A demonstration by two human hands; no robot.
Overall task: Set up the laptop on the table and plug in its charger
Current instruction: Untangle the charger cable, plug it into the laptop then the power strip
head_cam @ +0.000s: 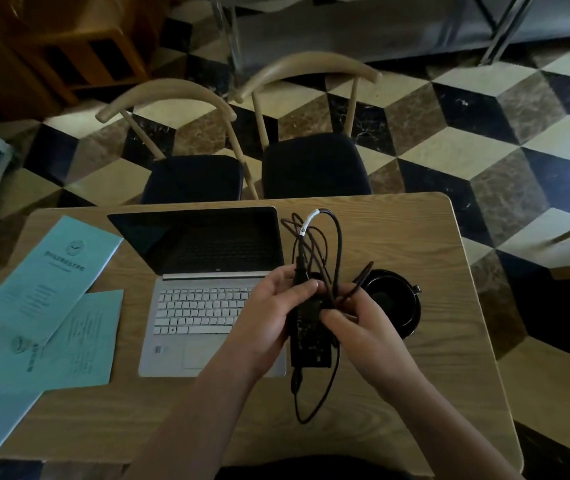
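Observation:
A silver laptop (204, 299) stands open on the wooden table (432, 358), its screen dark. Just right of its keyboard I hold the black charger brick (308, 344) above the table. My left hand (273, 313) grips the brick's upper part. My right hand (363, 327) pinches the bundled black cable (328, 251), whose loops stick up with a white tag near the top. One loop of cable hangs below the brick toward the table's front.
Blue paper leaflets (44, 306) lie left of the laptop. A round black dish (394, 303) sits on the table right of my hands. Two wooden chairs (311, 161) with dark seats stand at the far edge, on a chequered floor.

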